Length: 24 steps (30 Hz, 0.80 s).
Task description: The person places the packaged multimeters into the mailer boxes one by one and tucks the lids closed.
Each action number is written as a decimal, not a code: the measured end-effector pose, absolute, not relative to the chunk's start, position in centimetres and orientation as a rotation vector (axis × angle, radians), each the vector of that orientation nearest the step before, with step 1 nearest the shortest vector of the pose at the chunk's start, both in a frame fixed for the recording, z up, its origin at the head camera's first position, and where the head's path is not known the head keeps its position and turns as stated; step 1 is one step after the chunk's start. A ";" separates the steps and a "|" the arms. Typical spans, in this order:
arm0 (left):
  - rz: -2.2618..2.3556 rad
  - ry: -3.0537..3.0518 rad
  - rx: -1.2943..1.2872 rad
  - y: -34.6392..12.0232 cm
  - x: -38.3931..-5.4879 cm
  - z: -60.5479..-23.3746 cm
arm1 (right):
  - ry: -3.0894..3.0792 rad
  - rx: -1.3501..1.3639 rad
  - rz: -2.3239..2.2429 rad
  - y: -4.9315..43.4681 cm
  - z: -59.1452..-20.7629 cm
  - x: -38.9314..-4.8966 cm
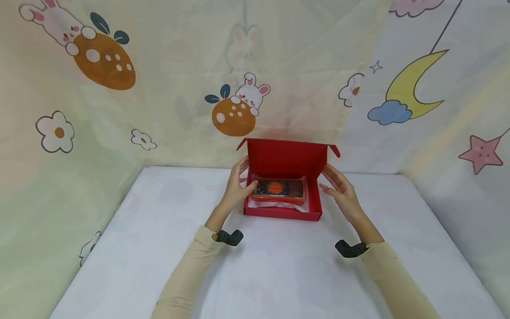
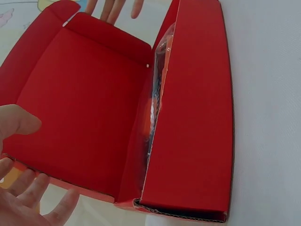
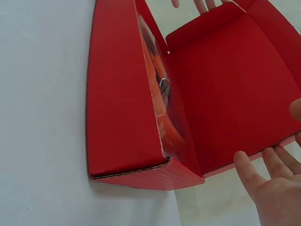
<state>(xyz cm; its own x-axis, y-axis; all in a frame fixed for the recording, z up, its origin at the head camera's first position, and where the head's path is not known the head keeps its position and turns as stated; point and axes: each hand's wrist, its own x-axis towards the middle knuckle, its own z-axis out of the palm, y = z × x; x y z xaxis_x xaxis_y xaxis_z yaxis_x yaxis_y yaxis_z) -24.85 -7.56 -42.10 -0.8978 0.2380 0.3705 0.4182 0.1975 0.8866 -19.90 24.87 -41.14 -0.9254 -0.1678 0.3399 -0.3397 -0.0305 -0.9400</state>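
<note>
On the white table (image 1: 295, 274), a meter (image 1: 278, 189) lies inside a red box (image 1: 283, 213); left hand (image 1: 235, 189) and right hand (image 1: 346, 197) flank its raised lid (image 1: 284, 157), fingers (image 3: 248, 172) spread, tips touching its edges.

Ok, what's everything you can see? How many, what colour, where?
Box: one, red, lid raised, on the table
Meter: one, orange and black, in the box
Plastic wrapping: count unclear, clear, around the meter
Table: one, white, under the box
Cloth: count unclear, pale with cartoon prints, behind the table
Wrist cameras: two, black, at the sleeve ends
Sleeves: two, beige, at the bottom edge
Left grip: one, bare, at lid's left
Right grip: one, bare, at lid's right
</note>
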 end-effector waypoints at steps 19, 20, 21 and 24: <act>-1.903 -2.254 -0.635 -8.1 -23.2 -42.4 | -1.885 0.229 2.306 24.6 -41.3 -19.3; -1.891 -2.256 -0.633 -8.2 -23.4 -42.9 | -1.881 0.227 2.314 24.6 -41.3 -19.3; -1.886 -2.255 -0.633 -8.2 -23.6 -43.5 | -1.877 0.217 2.321 24.6 -41.4 -19.3; -1.900 -2.252 -0.636 -8.4 -23.3 -43.5 | -1.858 0.181 2.335 24.3 -41.7 -19.3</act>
